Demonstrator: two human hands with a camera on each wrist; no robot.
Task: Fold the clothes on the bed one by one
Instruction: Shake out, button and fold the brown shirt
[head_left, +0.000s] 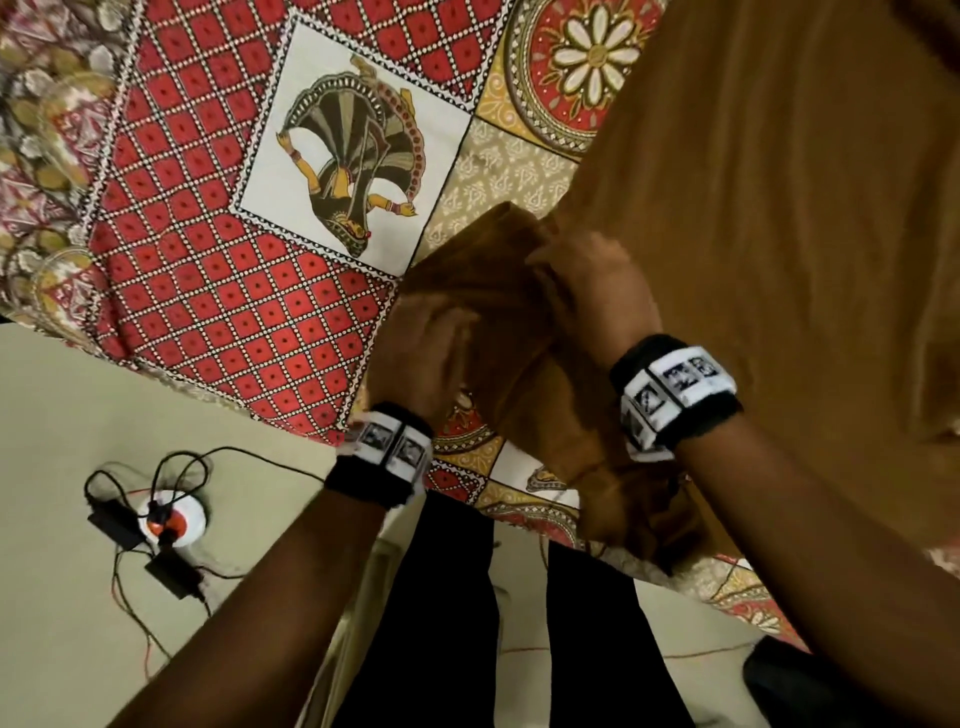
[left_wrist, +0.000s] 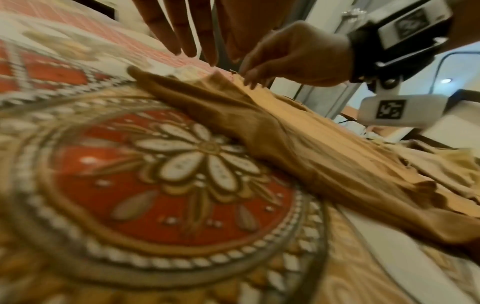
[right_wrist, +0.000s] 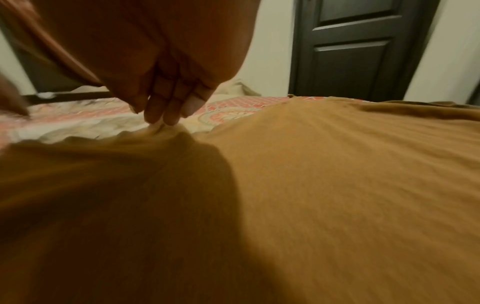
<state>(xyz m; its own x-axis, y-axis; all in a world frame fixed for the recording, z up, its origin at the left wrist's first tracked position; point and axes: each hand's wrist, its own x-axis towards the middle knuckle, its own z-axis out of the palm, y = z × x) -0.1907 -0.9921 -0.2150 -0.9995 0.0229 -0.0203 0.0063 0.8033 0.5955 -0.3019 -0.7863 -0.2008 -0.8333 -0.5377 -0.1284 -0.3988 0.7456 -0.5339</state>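
Garment: a mustard-brown garment (head_left: 779, 208) lay spread over the right part of the patterned bedsheet (head_left: 218, 218), with 1 narrower part, probably a sleeve (head_left: 483, 291), bunched toward the bed's near edge.
Step in hand: judged from the hands, the person was gathering that sleeve to lay it across the body, an early fold on this 1 piece; no finished fold showed.
Right hand: the right hand (head_left: 587, 291) was on the bunched cloth where sleeve met body; in the right wrist view its fingertips (right_wrist: 166, 117) were pressed together on a small raised ridge of fabric, a pinch.
Left hand: the left hand (head_left: 415, 353) was at the sleeve's near side; in the left wrist view its fingers (left_wrist: 182, 30) were straight and spread above the cloth, gripping nothing that could be seen.
Cloth state: the sleeve was wrinkled and twisted, and the body beside it lay fairly flat.
Next move calls for: probably the left hand taking the sleeve's free end, both hands carrying it over the body, then smoothing.
Care: thin cloth like this would likely slide and crease, so the pinch should hold the seam line steady.
Floor: a white and red power hub (head_left: 171, 519) with black cables lay below the bed edge.
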